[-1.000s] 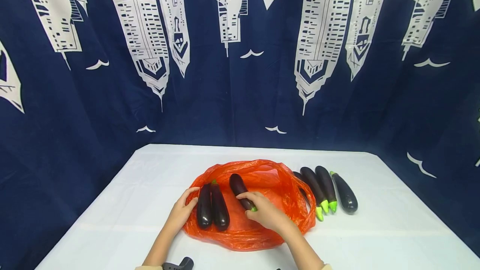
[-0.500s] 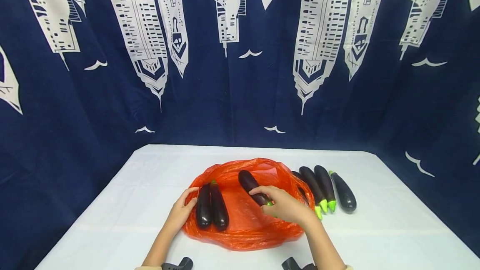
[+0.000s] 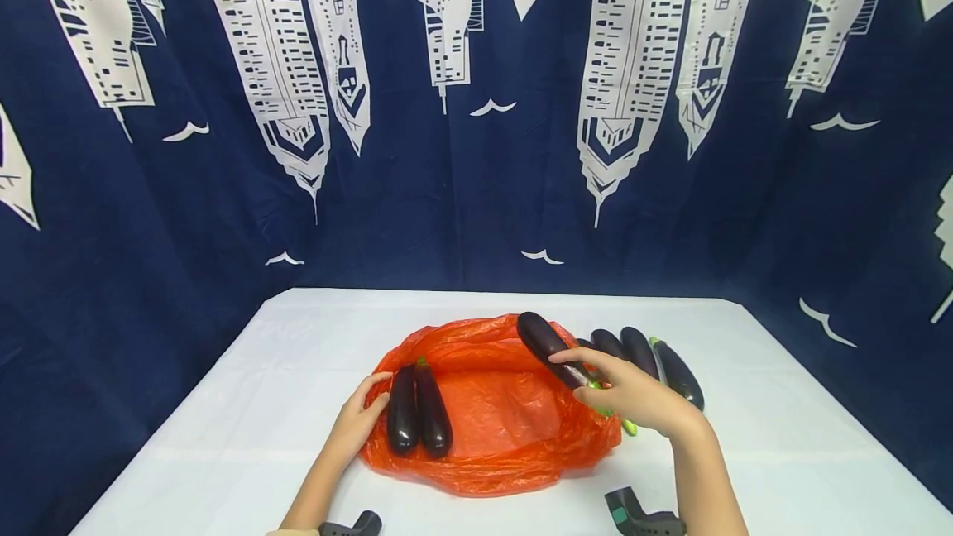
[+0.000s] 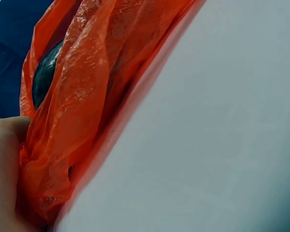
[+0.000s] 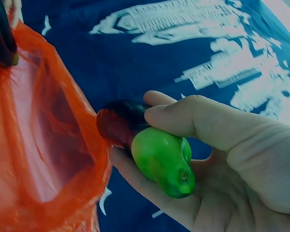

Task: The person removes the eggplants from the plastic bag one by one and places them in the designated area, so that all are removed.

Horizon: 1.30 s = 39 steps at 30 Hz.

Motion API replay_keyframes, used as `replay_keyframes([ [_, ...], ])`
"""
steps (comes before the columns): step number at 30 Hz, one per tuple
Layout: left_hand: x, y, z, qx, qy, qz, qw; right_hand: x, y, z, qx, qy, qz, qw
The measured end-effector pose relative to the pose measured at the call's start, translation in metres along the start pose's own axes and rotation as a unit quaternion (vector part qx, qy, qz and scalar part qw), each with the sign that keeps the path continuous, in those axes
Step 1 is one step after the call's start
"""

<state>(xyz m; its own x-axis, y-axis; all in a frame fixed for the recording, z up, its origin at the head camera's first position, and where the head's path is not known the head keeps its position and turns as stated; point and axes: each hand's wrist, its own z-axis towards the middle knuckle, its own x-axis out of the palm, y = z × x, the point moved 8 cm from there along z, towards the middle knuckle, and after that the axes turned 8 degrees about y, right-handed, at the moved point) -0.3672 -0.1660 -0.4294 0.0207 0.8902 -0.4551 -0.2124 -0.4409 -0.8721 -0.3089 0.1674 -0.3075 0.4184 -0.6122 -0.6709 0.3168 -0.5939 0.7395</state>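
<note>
In the head view my right hand (image 3: 644,395) holds a dark eggplant (image 3: 543,339) above the right rim of a red-orange plastic bag (image 3: 484,480). The right wrist view shows thumb and fingers around its stem end, with the bright green cap (image 5: 159,159) pointing back toward the palm. My left hand (image 3: 361,420) grips the bag's left rim, its thumb and fingers on the crumpled plastic. Inside the wide-mouthed bag, on the left, a glossy eggplant (image 3: 403,420) lies side by side with another eggplant (image 3: 434,420). Dark skin of an eggplant (image 4: 46,75) shows through the bag opening in the left wrist view.
Right of the bag, several eggplants lie in a row on the white table (image 3: 223,404); the outermost eggplant (image 3: 679,375) has its green end pointing away. My right hand partly covers the row. A navy cloth with white building prints (image 3: 462,189) hangs behind the table.
My right hand has lifted the eggplant out of the bag and carried it rightward to the bag's right rim. The left hand stays at the left rim.
</note>
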Motion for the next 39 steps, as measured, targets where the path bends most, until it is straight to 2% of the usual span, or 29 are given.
replay_keyframes([
  [6,0.000,0.001,0.000,-0.002,-0.002,0.000,1.0000,-0.018,-0.016,-0.013,-0.002,-0.025,0.032,0.9992],
  [11,0.000,0.002,0.000,-0.006,0.000,-0.002,1.0000,-0.034,-0.031,-0.022,0.004,-0.068,0.018,0.9975],
  [15,-0.001,0.001,0.000,-0.005,0.003,-0.002,1.0000,-0.043,-0.048,-0.026,0.035,-0.102,0.009,0.9941],
  [18,-0.001,0.000,-0.001,-0.001,0.006,-0.001,1.0000,-0.050,-0.061,-0.029,0.061,-0.141,-0.013,0.9880],
  [22,0.000,-0.001,-0.001,0.000,0.007,0.000,1.0000,-0.059,-0.080,-0.033,0.100,-0.186,-0.041,0.9767],
  [27,0.000,0.001,-0.001,-0.002,0.008,0.000,1.0000,-0.067,-0.110,-0.038,0.145,-0.228,-0.032,0.9622],
  [35,0.000,0.002,0.000,-0.006,0.006,0.001,1.0000,-0.072,-0.155,-0.054,0.193,-0.340,0.009,0.9203],
  [39,0.000,0.003,0.001,-0.006,0.006,0.002,1.0000,-0.067,-0.174,-0.060,0.205,-0.369,0.031,0.9062],
])
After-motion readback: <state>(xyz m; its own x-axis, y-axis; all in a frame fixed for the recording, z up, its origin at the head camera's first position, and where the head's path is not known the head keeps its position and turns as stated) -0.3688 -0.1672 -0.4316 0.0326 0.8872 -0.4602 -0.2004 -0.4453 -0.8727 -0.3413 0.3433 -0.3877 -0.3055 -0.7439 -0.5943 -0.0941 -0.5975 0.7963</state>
